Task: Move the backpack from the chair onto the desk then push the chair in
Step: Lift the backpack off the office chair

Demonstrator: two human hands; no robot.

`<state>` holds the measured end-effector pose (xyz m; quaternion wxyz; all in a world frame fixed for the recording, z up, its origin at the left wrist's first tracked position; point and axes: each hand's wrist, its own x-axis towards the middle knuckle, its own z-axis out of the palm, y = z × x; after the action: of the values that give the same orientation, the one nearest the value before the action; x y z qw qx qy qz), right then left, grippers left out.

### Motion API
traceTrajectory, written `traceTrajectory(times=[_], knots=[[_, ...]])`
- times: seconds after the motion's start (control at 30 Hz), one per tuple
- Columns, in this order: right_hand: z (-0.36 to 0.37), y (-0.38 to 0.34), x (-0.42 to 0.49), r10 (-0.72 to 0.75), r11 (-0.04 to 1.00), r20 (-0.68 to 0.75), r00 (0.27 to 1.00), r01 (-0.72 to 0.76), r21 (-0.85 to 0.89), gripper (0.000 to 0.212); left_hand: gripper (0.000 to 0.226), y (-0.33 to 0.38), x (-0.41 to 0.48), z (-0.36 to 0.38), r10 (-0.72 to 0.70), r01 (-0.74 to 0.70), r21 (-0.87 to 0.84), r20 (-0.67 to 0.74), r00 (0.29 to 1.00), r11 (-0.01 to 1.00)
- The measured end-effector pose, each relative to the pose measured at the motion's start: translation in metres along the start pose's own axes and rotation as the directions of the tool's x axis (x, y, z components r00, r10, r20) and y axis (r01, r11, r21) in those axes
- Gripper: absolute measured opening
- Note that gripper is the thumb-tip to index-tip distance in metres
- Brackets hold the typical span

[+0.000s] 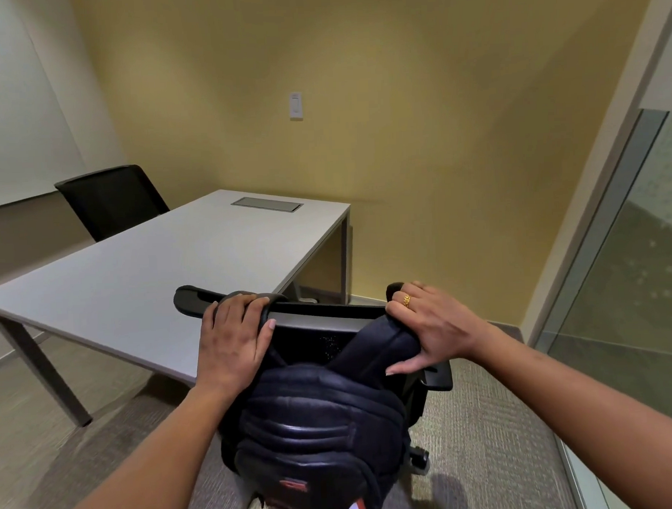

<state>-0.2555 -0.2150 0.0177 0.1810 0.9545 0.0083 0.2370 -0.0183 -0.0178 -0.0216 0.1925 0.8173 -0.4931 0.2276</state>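
A black backpack (314,434) hangs by its shoulder straps over the back of a black office chair (321,317), on the side facing me. My left hand (234,341) grips the left strap where it wraps the top rail of the chair's back. My right hand (428,327), with a gold ring, holds the right strap at the rail's right end. The grey desk (144,276) stands just beyond the chair, its near right corner behind the chair's back.
A second black chair (111,201) stands at the desk's far left side. A metal cable hatch (267,204) sits in the desk's far end. A glass partition (632,282) runs along the right. A yellow wall with a switch plate (295,106) is behind the desk.
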Motion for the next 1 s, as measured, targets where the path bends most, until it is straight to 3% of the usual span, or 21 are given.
traceTrajectory(times=[0.23, 0.57, 0.7, 0.8, 0.87, 1.0], knots=[[-0.004, -0.014, 0.0, 0.079, 0.988, 0.001, 0.997, -0.078, -0.131, 0.078, 0.047, -0.008, 0.004, -0.001, 0.0, 0.0, 0.021, 0.011, 1.0, 1.0], [-0.015, -0.031, -0.01, 0.267, 0.963, 0.043, 0.963, -0.266, -0.03, 0.078, 0.052, -0.004, 0.003, 0.004, 0.031, -0.031, 0.008, -0.019, 0.999, 1.0], [-0.019, -0.041, -0.017, 0.303, 0.953, 0.042, 0.952, -0.302, -0.016, 0.078, 0.071, -0.012, 0.004, -0.01, 0.19, -0.196, 0.071, 0.088, 0.978, 0.978], [-0.022, -0.049, -0.019, 0.322, 0.947, 0.03, 0.946, -0.322, -0.009, 0.076, 0.089, -0.033, 0.015, -0.026, 0.368, -0.4, 0.095, 0.243, 0.897, 0.912], [-0.024, -0.054, -0.017, 0.331, 0.944, 0.027, 0.943, -0.331, -0.009, 0.076, 0.099, -0.045, 0.027, -0.033, 0.456, -0.508, 0.035, 0.392, 0.799, 0.861], [-0.03, -0.064, -0.006, 0.318, 0.947, 0.039, 0.947, -0.316, -0.054, 0.074, 0.098, -0.058, 0.059, -0.048, 0.563, -0.672, 0.001, 0.544, 0.622, 0.741]])
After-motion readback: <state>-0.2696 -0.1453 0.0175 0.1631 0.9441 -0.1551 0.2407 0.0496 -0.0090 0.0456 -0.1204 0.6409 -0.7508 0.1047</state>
